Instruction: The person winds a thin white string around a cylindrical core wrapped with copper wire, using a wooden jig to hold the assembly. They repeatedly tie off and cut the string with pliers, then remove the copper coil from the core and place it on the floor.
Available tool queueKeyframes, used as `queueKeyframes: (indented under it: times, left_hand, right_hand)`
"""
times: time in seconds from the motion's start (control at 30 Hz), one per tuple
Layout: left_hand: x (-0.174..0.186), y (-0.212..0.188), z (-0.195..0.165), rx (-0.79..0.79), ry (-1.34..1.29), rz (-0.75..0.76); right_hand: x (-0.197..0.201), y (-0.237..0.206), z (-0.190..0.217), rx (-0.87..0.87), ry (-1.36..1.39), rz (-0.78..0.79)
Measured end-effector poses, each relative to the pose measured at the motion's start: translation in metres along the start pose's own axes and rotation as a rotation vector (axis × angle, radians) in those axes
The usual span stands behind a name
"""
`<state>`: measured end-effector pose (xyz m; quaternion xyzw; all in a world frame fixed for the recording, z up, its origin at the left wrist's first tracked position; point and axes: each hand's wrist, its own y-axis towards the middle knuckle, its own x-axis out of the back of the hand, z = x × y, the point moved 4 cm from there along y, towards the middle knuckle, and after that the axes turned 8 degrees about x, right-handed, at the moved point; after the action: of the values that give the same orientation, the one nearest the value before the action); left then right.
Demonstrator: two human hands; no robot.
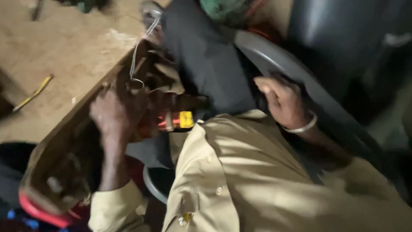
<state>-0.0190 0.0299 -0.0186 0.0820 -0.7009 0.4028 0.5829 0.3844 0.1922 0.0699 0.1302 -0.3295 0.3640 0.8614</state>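
A dusty earthen floor (pixel 64 47) lies behind a seated person in a khaki shirt (pixel 257 180). On the lap rests a worn brown wooden piece (pixel 64 141), tilted. The left hand (pixel 113 114) lies on it, fingers curled over its upper end near thin white wire (pixel 139 47); whether they grip is blurred. Steadying calls for firm, even pressure. The right hand (pixel 281 101), bangled, grasps the grey chair rim (pixel 274 60).

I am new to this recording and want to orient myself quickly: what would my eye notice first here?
Near the centre, the left hand grips a blurred red and orange tool with a yellow label, held against a long brown wooden board that runs towards the lower left. To the right, the right hand, wearing a silver bangle, rests by the curved grey rim of a plastic chair.
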Motion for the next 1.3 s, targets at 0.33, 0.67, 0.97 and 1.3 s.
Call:
queueKeyframes:
  times: [0.33,0.67,0.97,1.3]
  left_hand:
    - [0.033,-0.005,-0.056,0.070,0.124,0.259]
    - [-0.017,0.011,-0.022,-0.047,0.010,0.093]
    - [0.024,0.002,-0.037,0.039,-0.069,0.122]
    - [0.045,-0.001,-0.051,0.117,-0.057,0.311]
  right_hand:
    - [-0.122,-0.235,-0.226,-1.092,0.469,-0.109]
    - [-0.130,-0.143,-0.193,-1.123,0.814,-0.311]
    - [-0.124,-0.075,-0.194,-0.521,0.330,-0.048]
    - [-0.040,-0.026,-0.071,-0.060,-0.092,0.087]
